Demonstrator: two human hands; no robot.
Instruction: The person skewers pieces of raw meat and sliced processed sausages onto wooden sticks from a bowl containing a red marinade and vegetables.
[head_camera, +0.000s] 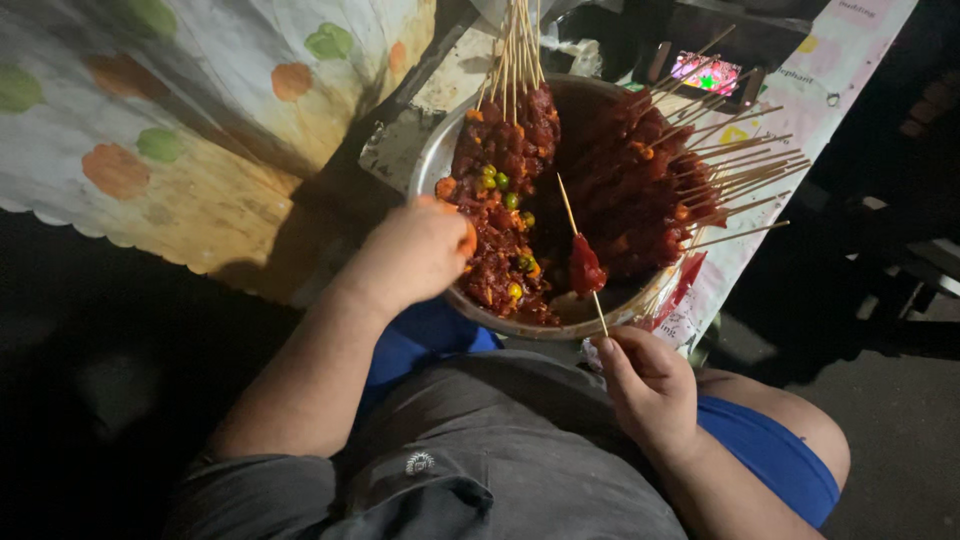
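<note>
Gripping a skewer (585, 262) near its lower end, the right hand (648, 385) tilts it over the bowl (432, 160), one red meat piece threaded on it. The left hand (412, 252) reaches into the marinated meat (505, 215) at the bowl's near side, fingers closed on an orange bit. Loaded skewers (655, 175) lie across the far rim. A phone (706, 72) glows beyond on the surface.
</note>
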